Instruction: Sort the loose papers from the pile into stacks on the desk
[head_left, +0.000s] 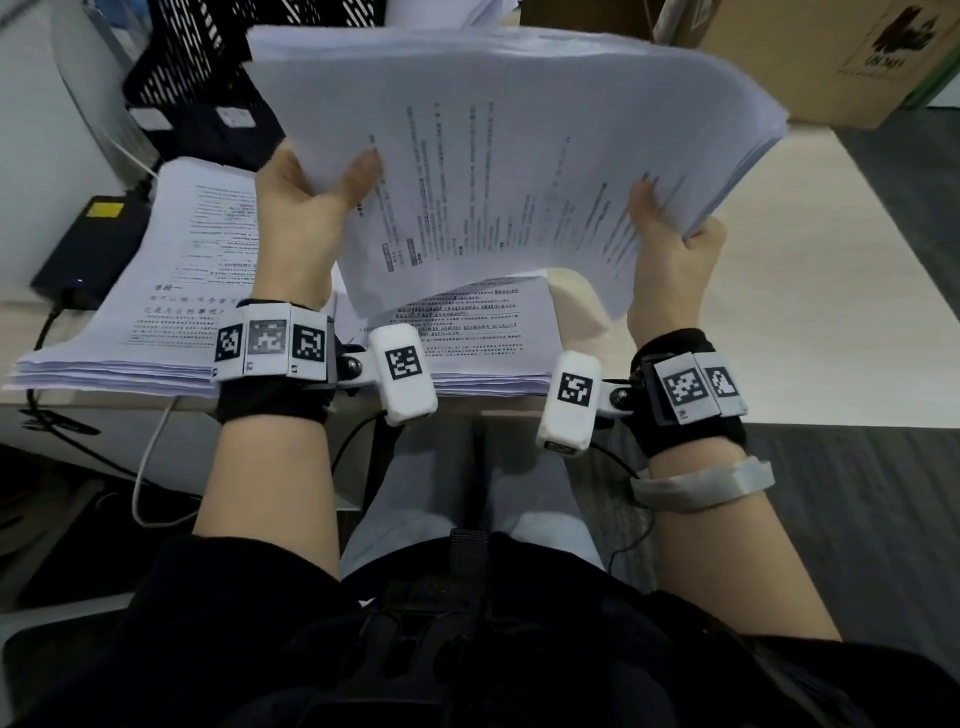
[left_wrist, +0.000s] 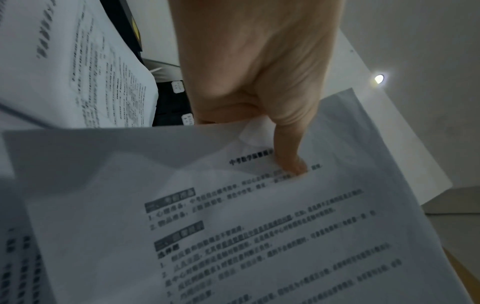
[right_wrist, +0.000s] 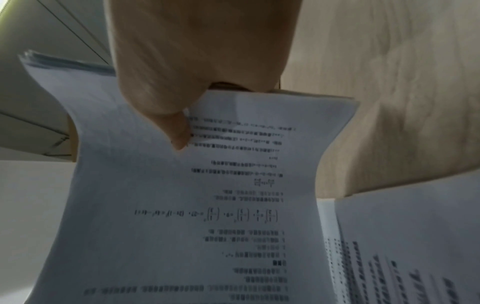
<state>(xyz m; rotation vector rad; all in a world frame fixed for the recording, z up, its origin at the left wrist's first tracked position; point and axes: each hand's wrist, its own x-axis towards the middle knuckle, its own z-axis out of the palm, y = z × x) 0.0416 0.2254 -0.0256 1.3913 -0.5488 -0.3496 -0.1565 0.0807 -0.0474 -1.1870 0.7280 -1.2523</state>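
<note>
A thick pile of printed white papers is held up in the air above the desk. My left hand pinches the top sheet near its left edge, thumb on the print. My right hand grips the pile's right edge, thumb on top and fingers underneath. Two stacks lie on the desk below: one at the left, another in the middle, partly hidden by the raised pile.
A black mesh file rack stands at the back left. A black power adapter with cables sits at the desk's left edge. A cardboard box is at the back right. Bare wooden desk shows at right.
</note>
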